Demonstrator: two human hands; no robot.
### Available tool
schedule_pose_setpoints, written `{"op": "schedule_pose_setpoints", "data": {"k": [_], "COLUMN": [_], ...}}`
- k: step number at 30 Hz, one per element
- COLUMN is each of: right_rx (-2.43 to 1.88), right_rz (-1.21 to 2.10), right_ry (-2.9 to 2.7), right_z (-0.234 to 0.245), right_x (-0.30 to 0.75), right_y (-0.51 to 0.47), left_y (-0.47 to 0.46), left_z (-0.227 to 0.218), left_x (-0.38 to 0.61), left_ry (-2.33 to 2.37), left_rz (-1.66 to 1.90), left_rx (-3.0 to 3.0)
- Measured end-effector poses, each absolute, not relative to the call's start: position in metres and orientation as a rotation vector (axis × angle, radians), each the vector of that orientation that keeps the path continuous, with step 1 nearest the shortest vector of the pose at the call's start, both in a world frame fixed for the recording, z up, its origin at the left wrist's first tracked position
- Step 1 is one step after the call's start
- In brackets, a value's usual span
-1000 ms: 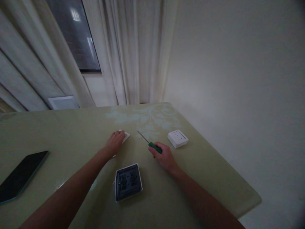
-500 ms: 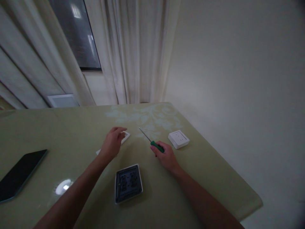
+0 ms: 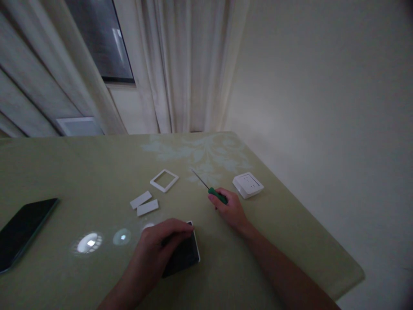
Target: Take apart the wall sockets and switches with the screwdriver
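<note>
My left hand (image 3: 158, 247) reaches across a square wall switch (image 3: 182, 258) with a dark inner face and a white rim. Its fingers are bent together at the far edge and cover much of the switch. In my right hand (image 3: 230, 211) is a screwdriver (image 3: 218, 195) with a green handle, its thin metal shaft pointing up and left. Beyond my left hand lie a white square frame (image 3: 173, 183) and two white rectangular plates, one (image 3: 141, 200) slightly overlapping the other (image 3: 147, 208).
A white socket box (image 3: 248, 185) sits right of the screwdriver, near the table's right edge. At the left lies a dark flat tablet-like slab (image 3: 27, 228). A wall (image 3: 316, 107) borders the right side; curtains (image 3: 183, 69) hang behind the table (image 3: 97, 172).
My left hand has moved from the white frame back toward me, onto the wall switch. The frame and both plates now show fully. My right hand still holds the screwdriver.
</note>
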State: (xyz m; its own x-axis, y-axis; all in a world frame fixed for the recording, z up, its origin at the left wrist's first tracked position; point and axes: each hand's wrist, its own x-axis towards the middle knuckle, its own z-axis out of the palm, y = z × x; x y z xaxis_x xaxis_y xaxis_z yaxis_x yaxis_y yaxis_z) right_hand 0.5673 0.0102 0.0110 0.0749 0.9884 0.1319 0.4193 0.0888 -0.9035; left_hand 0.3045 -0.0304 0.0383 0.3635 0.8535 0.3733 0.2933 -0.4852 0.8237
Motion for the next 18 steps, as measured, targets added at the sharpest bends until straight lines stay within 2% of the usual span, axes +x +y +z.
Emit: {"op": "schedule_pose_setpoints", "data": {"k": [18], "right_rx": [-1.455], "right_rz": [0.788], "right_ry": [-1.507], "right_z": [0.015], "right_x": [0.567], "right_y": [0.008], "left_y": [-0.027], "left_z": [0.022], "left_x": [0.300], "left_ry": [0.878], "left_rz": [1.020], "left_rx": [2.374]}}
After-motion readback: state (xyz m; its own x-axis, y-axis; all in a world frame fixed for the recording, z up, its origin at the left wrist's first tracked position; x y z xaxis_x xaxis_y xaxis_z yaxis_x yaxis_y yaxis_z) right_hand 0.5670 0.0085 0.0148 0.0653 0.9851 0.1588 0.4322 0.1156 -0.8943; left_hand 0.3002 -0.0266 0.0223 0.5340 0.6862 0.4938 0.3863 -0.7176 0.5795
